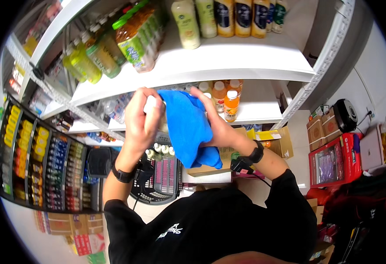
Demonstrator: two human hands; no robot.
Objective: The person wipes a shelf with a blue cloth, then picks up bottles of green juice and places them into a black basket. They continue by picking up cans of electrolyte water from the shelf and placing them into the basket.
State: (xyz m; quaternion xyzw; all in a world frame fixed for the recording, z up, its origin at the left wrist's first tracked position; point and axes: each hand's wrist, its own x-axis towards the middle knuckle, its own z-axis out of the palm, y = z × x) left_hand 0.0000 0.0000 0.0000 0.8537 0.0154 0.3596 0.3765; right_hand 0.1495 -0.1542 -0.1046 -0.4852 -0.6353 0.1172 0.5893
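Observation:
My left hand [141,121] is closed around the top end of a bottle, whose white cap [151,105] shows between thumb and fingers. A blue cloth [184,127] drapes over most of the bottle, so its body is largely hidden. My right hand [219,125] grips the cloth from the other side, its fingers partly covered by the folds. Both hands are raised in front of the shelf unit. Below them, several white-capped bottles [164,148] stand by a black basket [157,193].
A white upper shelf [228,59] carries rows of drink bottles. On the lower shelf [263,110] stand orange juice bottles [231,105]. An open cardboard box [283,141] sits at right, near a red box [333,163]. A dark rack of drinks [47,158] stands at left.

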